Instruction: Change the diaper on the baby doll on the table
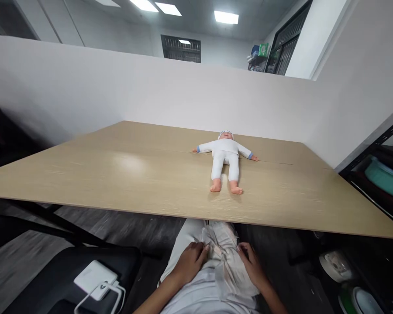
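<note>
Both of my hands rest on my lap below the table's front edge. My left hand [190, 262] lies on the light trousers [176, 248] over my left thigh, its thumb apart from the loosely bent fingers. On the other side, my right hand [251, 264] rests by my right thigh with its fingers relaxed and partly bent. Neither hand holds anything that I can see. Crumpled pale fabric [220, 244] lies between them. A baby doll [225, 153] in a white outfit with blue cuffs and a patterned cap lies face up on the table, arms spread, feet towards me.
The wooden table [124, 174] stands against a white partition [170, 91]. At left, a black chair [62, 279] bears a white power bank [96, 279] with a cable. A dark shelf at right holds a teal container [386, 176]. Below it are round items [336, 265].
</note>
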A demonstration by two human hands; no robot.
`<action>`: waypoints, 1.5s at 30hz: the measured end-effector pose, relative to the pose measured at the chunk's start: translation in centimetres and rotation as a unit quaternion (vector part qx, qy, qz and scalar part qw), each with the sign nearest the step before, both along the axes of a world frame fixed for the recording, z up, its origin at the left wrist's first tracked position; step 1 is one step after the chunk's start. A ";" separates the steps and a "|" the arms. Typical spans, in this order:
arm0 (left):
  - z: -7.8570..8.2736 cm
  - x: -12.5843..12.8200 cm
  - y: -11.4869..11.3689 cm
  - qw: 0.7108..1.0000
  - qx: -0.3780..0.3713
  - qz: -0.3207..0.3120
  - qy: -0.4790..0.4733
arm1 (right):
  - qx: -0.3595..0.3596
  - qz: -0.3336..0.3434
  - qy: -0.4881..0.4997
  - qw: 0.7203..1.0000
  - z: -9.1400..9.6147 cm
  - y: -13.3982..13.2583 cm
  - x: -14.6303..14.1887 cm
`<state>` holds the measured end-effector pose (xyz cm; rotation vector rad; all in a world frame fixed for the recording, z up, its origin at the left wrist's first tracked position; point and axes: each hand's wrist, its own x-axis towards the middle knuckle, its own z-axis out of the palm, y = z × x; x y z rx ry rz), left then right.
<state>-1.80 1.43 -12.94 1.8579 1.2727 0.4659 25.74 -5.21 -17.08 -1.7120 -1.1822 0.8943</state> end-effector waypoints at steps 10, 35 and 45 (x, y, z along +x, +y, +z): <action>-0.6 6.5 2.1 0.969 -0.162 0.053 -0.177 | -0.069 0.048 0.128 0.988 2.2 3.4 -2.2; 11.5 5.5 -3.3 0.843 -0.250 0.126 -0.460 | 0.093 -0.021 0.023 0.995 13.8 -0.8 -3.7; 10.7 3.9 -3.5 0.936 -0.136 0.068 -0.317 | 0.253 0.047 -0.306 0.916 17.1 2.7 -4.1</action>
